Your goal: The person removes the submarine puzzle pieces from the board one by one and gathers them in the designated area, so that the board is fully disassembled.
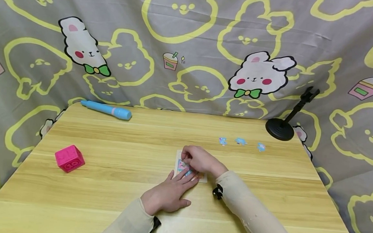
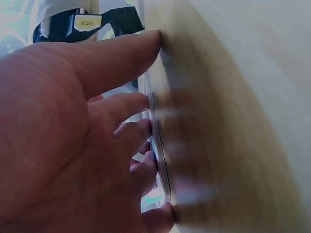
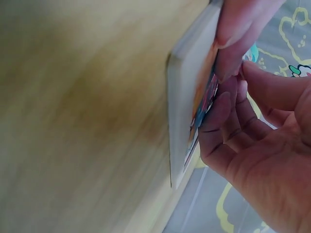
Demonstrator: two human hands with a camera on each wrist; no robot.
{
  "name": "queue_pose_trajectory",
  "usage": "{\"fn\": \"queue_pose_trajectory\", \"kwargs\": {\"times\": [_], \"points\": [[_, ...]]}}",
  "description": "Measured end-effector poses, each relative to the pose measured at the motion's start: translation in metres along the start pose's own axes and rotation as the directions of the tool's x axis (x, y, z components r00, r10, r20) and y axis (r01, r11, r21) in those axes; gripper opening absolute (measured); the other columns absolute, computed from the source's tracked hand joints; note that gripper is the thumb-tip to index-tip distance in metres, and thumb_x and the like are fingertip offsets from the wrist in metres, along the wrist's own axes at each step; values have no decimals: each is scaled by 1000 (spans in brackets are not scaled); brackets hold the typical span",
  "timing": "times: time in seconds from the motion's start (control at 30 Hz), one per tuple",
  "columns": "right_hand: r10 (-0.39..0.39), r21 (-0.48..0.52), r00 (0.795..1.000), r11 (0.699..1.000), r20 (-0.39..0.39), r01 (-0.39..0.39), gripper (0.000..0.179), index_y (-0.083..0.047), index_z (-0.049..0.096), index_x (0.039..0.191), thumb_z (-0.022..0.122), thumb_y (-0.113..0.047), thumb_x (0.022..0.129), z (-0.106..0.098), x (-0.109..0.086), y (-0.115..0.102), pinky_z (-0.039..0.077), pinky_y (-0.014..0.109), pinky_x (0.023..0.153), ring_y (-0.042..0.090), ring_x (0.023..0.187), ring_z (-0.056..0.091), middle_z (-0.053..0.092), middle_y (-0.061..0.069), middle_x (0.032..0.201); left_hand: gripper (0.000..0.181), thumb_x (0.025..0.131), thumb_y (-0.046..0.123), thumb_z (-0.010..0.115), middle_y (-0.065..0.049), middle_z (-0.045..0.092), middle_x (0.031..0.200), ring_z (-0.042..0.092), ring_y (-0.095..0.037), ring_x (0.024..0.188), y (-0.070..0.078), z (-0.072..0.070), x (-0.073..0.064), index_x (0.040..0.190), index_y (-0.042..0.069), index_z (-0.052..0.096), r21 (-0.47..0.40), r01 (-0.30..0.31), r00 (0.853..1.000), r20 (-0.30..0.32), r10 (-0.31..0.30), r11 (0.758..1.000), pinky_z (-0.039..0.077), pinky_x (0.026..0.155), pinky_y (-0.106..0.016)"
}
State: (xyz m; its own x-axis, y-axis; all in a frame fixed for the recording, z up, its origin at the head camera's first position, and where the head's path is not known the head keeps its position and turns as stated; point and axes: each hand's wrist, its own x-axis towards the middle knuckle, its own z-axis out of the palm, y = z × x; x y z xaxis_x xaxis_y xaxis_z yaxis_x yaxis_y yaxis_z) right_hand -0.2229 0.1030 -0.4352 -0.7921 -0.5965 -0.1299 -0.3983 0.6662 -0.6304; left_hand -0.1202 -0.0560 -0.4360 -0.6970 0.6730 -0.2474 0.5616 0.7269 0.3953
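A small jigsaw puzzle [image 1: 181, 165] in a pale frame lies on the table in front of the person, its colourful picture partly hidden under both hands. The left hand [image 1: 171, 194] lies across its near left part, fingers spread and resting on it, thumb out on the table. In the left wrist view, these fingertips [image 2: 146, 170] meet the frame's edge. Over the puzzle's far side the right hand [image 1: 199, 159] is bent down, its thumb and index finger pinching a puzzle piece mostly hidden by the fingers. The right wrist view shows the frame [image 3: 182, 107] flat under that hand [image 3: 262, 160].
Three loose blue puzzle pieces [image 1: 241, 141] lie behind and to the right of the puzzle. A black stand [image 1: 279, 129] is at the far right corner. A blue pen-shaped object [image 1: 105, 109] lies at the back left, and a pink cube [image 1: 70, 158] sits at the left.
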Motion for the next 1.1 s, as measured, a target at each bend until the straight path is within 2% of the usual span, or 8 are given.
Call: {"fn": "queue_pose_trajectory", "kwargs": {"times": [0.27, 0.5, 0.67, 0.83, 1.1], "points": [[-8, 19, 997, 1000, -73, 10, 15, -11, 66, 97, 56, -1, 97, -5, -2, 3, 48, 30, 72, 13, 76, 55, 59, -3, 85, 67, 96, 35, 63, 1, 22, 161, 10, -23, 148, 0, -1, 0, 154, 16, 37, 1, -2, 1000, -5, 2, 1000, 15, 114, -55], [-4, 117, 992, 993, -126, 19, 15, -7, 66, 98, 54, 3, 96, -27, -15, 14, 50, 30, 68, 15, 74, 57, 60, 1, 82, 68, 96, 35, 64, 1, 18, 162, 9, -22, 148, 0, -1, -1, 154, 17, 35, -8, -6, 1000, -3, 6, 1000, 15, 114, -56], [39, 200, 989, 980, -145, -9, 16, -2, 65, 99, 54, 8, 94, -47, -31, 29, 56, 37, 69, 20, 74, 61, 60, 6, 83, 68, 96, 35, 64, 2, 16, 163, 8, -22, 148, 0, 0, -1, 155, 17, 34, -10, -14, 1000, -8, 14, 1000, 15, 114, -56], [60, 218, 985, 976, -163, -23, 15, 0, 66, 101, 54, 7, 96, -63, -46, 49, 57, 42, 71, 22, 76, 63, 60, 9, 86, 68, 96, 34, 64, 2, 16, 163, 8, -22, 148, 0, 0, -1, 155, 16, 35, -24, -21, 1000, -13, 20, 999, 15, 114, -56], [75, 207, 987, 977, -140, -44, 16, 4, 66, 100, 52, 9, 95, -74, -60, 77, 57, 38, 67, 22, 74, 62, 59, 11, 85, 69, 96, 33, 63, 1, 14, 163, 8, -23, 148, -2, 2, 0, 155, 15, 33, -18, -31, 999, -24, 30, 999, 14, 114, -57]]}}
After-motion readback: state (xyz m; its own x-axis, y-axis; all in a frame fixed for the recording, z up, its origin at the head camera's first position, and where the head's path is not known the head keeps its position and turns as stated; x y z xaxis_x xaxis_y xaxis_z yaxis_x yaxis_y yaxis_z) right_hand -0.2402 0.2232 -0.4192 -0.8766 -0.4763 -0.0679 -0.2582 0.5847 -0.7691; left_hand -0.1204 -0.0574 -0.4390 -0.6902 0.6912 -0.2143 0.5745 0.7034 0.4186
